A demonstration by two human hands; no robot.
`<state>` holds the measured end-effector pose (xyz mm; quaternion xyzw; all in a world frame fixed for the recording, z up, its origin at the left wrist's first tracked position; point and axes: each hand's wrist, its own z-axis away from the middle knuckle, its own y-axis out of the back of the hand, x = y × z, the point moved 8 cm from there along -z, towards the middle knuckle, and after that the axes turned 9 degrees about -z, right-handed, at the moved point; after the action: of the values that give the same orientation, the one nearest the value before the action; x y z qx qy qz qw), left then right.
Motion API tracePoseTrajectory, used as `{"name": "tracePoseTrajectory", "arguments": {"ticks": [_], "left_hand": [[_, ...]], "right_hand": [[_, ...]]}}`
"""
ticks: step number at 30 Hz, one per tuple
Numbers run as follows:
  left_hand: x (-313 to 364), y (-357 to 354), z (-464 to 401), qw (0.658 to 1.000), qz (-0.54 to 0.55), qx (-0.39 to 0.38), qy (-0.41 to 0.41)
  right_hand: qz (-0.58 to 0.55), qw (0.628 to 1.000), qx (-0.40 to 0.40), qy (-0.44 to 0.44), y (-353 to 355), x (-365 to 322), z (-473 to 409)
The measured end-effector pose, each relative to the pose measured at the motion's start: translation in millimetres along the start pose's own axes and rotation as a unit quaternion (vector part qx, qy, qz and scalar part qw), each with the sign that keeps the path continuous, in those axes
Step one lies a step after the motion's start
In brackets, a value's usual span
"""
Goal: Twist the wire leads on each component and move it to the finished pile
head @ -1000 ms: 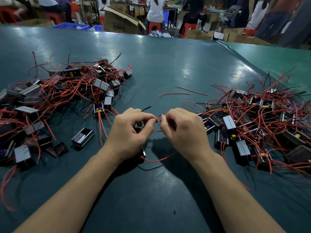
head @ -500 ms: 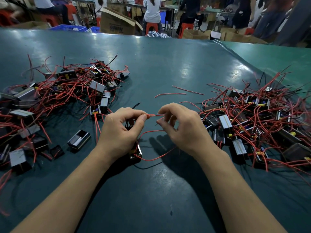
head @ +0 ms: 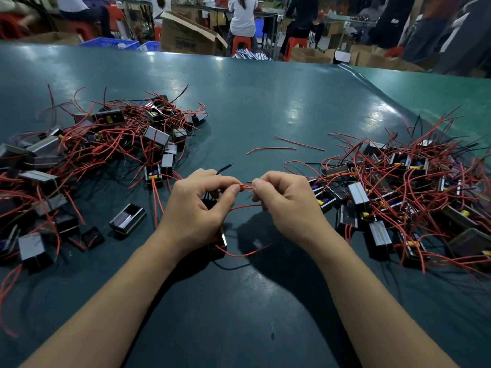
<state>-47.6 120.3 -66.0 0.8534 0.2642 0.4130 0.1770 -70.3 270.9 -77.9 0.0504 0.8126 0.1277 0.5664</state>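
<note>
My left hand [head: 198, 212] grips a small black component [head: 219, 241], mostly hidden under the palm, and pinches its red wire lead [head: 245, 186] between thumb and forefinger. My right hand [head: 287, 205] pinches the same lead's tip from the right; the two hands almost touch. Another red lead [head: 244, 253] loops below the hands over the dark green table [head: 239, 314]. A black lead [head: 224, 168] sticks up behind my left hand. One pile of components with red wires [head: 106, 155] lies to the left, another pile [head: 398, 192] to the right.
A lone black component [head: 127, 218] lies left of my left hand. Two loose red wires [head: 271, 149] lie on the table beyond the hands. Past the table's far edge are cardboard boxes [head: 186, 35], blue crates [head: 111, 44] and seated people [head: 241, 19].
My right hand drew a little away from the left along the red lead, then closed in again to pinch its tip. The left hand kept its grip on the component.
</note>
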Motion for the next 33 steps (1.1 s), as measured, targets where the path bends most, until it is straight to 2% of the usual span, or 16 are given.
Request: {"name": "tracePoseTrajectory", "arguments": {"ticks": [2, 4, 5, 6, 7, 9, 10, 11, 12, 16, 18, 20, 24, 27, 30, 33], "left_hand": [[6.5, -0.2, 0.2, 0.999, -0.033, 0.009, -0.032], [12.1, -1.8, 0.7, 0.997, -0.058, 0.016, -0.054], [13.8, -3.1, 1.1, 0.996, -0.064, 0.017, -0.061], [14.7, -4.5, 1.3, 0.995, -0.070, 0.016, -0.065], [14.3, -5.3, 1.4, 0.995, -0.076, 0.014, -0.066], [11.1, -5.5, 1.3, 0.995, -0.083, 0.014, -0.053], [9.1, -5.3, 1.2, 0.995, -0.085, 0.014, -0.043], [7.5, -4.9, 1.0, 0.996, -0.087, 0.015, -0.033], [6.1, -4.4, 0.8, 0.996, -0.089, 0.017, -0.025], [-1.1, 1.2, 0.6, 0.996, -0.083, 0.039, 0.006], [-1.7, 1.7, 0.5, 0.996, -0.080, 0.039, 0.007], [-0.1, -1.8, 0.0, 0.997, -0.077, 0.020, -0.006], [1.0, 0.9, -2.8, 0.999, -0.034, 0.003, -0.017], [-6.4, 27.0, -6.1, 0.995, -0.031, 0.099, 0.007], [-14.2, 53.0, -3.7, 0.976, -0.074, 0.205, 0.020], [-17.8, 61.1, 1.0, 0.965, -0.103, 0.242, 0.023]], "right_hand": [[-0.147, 0.978, 0.032, -0.147, -4.6, 20.2, 2.4], [-0.263, 0.921, 0.054, -0.282, -13.6, 37.1, 10.7], [-0.300, 0.896, 0.064, -0.321, -16.9, 41.7, 14.2], [-0.306, 0.890, 0.074, -0.330, -16.8, 42.0, 15.5], [-0.276, 0.908, 0.087, -0.303, -12.8, 39.4, 14.2], [-0.066, 0.980, 0.105, -0.158, 1.2, 21.2, 9.1], [0.072, 0.989, 0.110, -0.072, 4.3, 8.0, 9.0], [0.176, 0.978, 0.114, -0.003, 3.0, -2.1, 10.7], [0.231, 0.965, 0.116, 0.043, 0.5, -9.4, 12.5], [0.244, 0.961, 0.051, 0.120, -6.2, -19.2, 11.6], [0.268, 0.956, -0.006, 0.119, -4.5, -14.1, 7.1], [0.268, 0.957, -0.021, 0.111, 4.0, -7.4, 1.6], [0.232, 0.954, -0.002, 0.192, 3.5, -18.7, 4.4], [0.216, 0.951, 0.029, 0.220, 6.8, -25.1, 5.0], [0.191, 0.958, 0.095, 0.190, 26.0, -23.6, 2.2], [0.124, 0.975, 0.161, 0.094, 47.9, -11.8, -1.3]]}}
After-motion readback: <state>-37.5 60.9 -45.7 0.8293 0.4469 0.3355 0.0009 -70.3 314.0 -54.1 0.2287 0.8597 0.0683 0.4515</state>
